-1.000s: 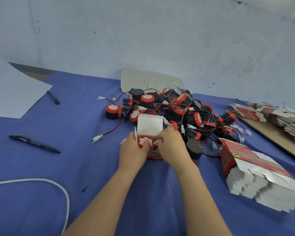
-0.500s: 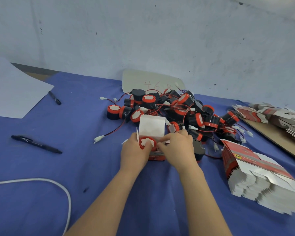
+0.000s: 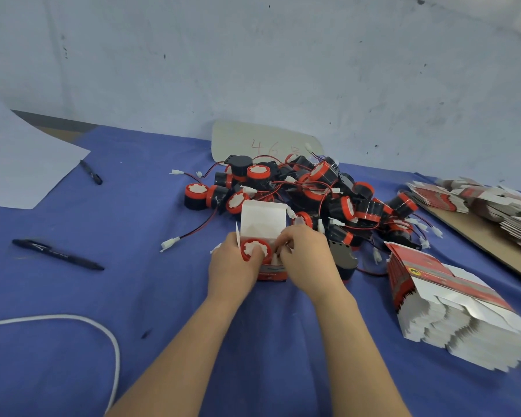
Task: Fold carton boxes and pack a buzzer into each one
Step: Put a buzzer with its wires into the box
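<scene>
A red-capped buzzer (image 3: 255, 249) sits in the mouth of an open carton box (image 3: 263, 219) (lid flap upright) on the blue tablecloth (image 3: 163, 296), the left hand (image 3: 233, 267) gripping box and buzzer, the right hand (image 3: 309, 257) pinching the box's edge, just before a buzzer pile (image 3: 322, 182).

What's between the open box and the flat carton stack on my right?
In the head view, your right hand, then a dark buzzer lying on the blue cloth.
</scene>
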The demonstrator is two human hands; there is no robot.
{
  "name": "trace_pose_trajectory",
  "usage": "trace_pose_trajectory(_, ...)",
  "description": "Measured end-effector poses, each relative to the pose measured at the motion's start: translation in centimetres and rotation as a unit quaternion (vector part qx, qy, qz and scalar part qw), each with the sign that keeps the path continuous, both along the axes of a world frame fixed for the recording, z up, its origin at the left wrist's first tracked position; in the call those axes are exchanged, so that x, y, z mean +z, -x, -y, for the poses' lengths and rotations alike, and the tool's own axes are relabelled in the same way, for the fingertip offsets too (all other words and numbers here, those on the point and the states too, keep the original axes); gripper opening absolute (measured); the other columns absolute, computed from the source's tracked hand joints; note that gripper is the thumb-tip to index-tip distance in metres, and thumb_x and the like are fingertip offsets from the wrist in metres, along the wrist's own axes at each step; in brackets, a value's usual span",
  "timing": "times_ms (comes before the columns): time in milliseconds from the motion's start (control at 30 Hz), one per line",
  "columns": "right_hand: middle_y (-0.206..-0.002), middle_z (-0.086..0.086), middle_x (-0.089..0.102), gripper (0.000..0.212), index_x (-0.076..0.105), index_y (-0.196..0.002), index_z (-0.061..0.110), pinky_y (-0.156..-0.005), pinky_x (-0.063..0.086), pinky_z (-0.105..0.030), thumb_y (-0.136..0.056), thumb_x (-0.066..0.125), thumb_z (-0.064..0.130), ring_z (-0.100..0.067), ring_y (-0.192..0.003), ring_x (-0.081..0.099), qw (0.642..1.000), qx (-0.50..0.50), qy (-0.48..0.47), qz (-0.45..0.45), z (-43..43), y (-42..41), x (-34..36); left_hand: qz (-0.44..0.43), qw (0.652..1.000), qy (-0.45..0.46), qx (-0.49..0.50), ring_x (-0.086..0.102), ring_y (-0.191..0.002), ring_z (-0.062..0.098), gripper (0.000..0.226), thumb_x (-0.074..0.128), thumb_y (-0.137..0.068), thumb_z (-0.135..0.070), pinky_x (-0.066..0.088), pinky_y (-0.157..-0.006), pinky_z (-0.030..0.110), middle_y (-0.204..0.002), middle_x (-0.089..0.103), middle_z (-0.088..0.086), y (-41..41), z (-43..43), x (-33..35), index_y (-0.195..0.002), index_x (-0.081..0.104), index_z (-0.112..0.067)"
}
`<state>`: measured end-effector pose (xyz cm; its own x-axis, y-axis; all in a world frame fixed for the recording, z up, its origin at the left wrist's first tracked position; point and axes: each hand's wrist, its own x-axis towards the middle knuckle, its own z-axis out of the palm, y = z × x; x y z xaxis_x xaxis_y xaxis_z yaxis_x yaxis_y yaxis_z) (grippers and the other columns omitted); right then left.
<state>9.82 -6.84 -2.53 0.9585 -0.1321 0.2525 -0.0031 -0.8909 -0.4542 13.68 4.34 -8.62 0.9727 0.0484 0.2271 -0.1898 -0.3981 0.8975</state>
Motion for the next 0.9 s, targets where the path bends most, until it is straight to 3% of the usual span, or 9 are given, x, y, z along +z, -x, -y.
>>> trace_pose_trajectory(100,-0.1,-0.003,0.066,0.023,0.062,-0.108,0.013,-0.079,0.055,-0.033,-0.093,0.048,0.004,-0.017,-0.088,0.061,0.999,-0.007,-0.039,0.019,0.3,-0.2,-0.6,-0.005,1.0,0.002,0.003,0.059,-0.099,0.021,0.02,0.057,-0.091,-0.029,0.051,-0.077,0.03,-0.109,0.063,0.004,0.0,0.0,0.0,-0.106,0.049,-0.019)
trace_pose_trajectory(267,-0.104,-0.002,0.067,0.018,0.066,-0.104,0.012,-0.081,0.052,-0.025,-0.092,0.054,0.007,-0.015,-0.094,0.061,0.996,-0.012,-0.084,0.042,-0.1,-0.5,-1.1,-0.001,1.0,-0.002,0.006,0.059,-0.099,0.02,0.028,0.057,-0.091,-0.029,0.049,-0.075,0.026,-0.11,0.063,0.004,0.0,0.0,0.0,-0.115,0.052,-0.016)
trace_pose_trajectory(333,-0.103,-0.001,0.066,0.017,0.07,-0.099,0.012,-0.081,0.05,-0.024,-0.092,0.055,0.008,-0.015,-0.093,0.06,0.995,-0.021,-0.071,0.06,-0.2,-0.6,-1.1,-0.002,1.0,-0.001,0.005,0.059,-0.1,0.02,0.029,0.057,-0.091,-0.029,0.049,-0.076,0.027,-0.111,0.063,0.004,0.0,0.0,-0.1,-0.116,0.052,-0.015)
trace_pose_trajectory(433,-0.1,0.0,0.069,0.02,0.071,-0.102,0.016,-0.084,0.052,-0.034,-0.093,0.054,0.012,-0.016,-0.092,0.061,0.997,-0.039,-0.036,0.05,-0.3,-0.5,-1.0,-0.005,1.0,0.002,0.008,0.059,-0.1,0.02,0.031,0.057,-0.091,-0.029,0.05,-0.077,0.027,-0.113,0.062,0.004,0.0,0.0,0.0,-0.118,0.052,-0.014)
trace_pose_trajectory(567,-0.1,0.003,0.07,0.02,0.071,-0.103,0.02,-0.093,0.044,-0.04,-0.094,0.053,0.017,-0.019,-0.098,0.058,0.998,-0.046,0.02,0.05,-0.4,-0.6,-1.2,-0.003,1.0,0.006,0.006,0.059,-0.1,0.02,0.031,0.058,-0.091,-0.028,0.05,-0.076,0.028,-0.112,0.063,0.004,0.0,0.0,0.0,-0.118,0.053,-0.014)
trace_pose_trajectory(700,-0.098,0.0,0.07,0.02,0.069,-0.103,0.018,-0.09,0.045,-0.038,-0.095,0.051,0.016,-0.02,-0.097,0.058,0.998,-0.039,0.004,0.056,-0.5,-0.9,-1.8,-0.002,1.0,0.001,0.007,0.059,-0.102,0.023,0.032,0.058,-0.091,-0.03,0.052,-0.082,0.033,-0.112,0.063,0.006,0.1,0.0,0.0,-0.118,0.052,-0.013)
trace_pose_trajectory(800,-0.109,-0.001,0.063,0.022,0.071,-0.105,0.016,-0.094,0.043,-0.033,-0.095,0.052,0.016,-0.021,-0.115,0.047,0.996,-0.052,0.006,0.067,-0.6,-1.2,-2.2,-0.003,1.0,-0.002,0.008,0.059,-0.104,0.023,0.035,0.057,-0.092,-0.031,0.052,-0.084,0.032,-0.115,0.062,0.006,0.1,0.0,0.0,-0.121,0.051,-0.013)
trace_pose_trajectory(900,-0.117,-0.003,0.054,0.022,0.072,-0.106,0.014,-0.095,0.039,-0.029,-0.095,0.052,0.016,-0.022,-0.119,0.04,0.995,-0.072,0.026,0.066,-0.5,-1.4,-2.3,0.001,1.0,-0.003,0.01,0.058,-0.103,0.022,0.035,0.057,-0.092,-0.031,0.05,-0.081,0.03,-0.115,0.062,0.006,0.1,0.1,0.0,-0.121,0.051,-0.013)
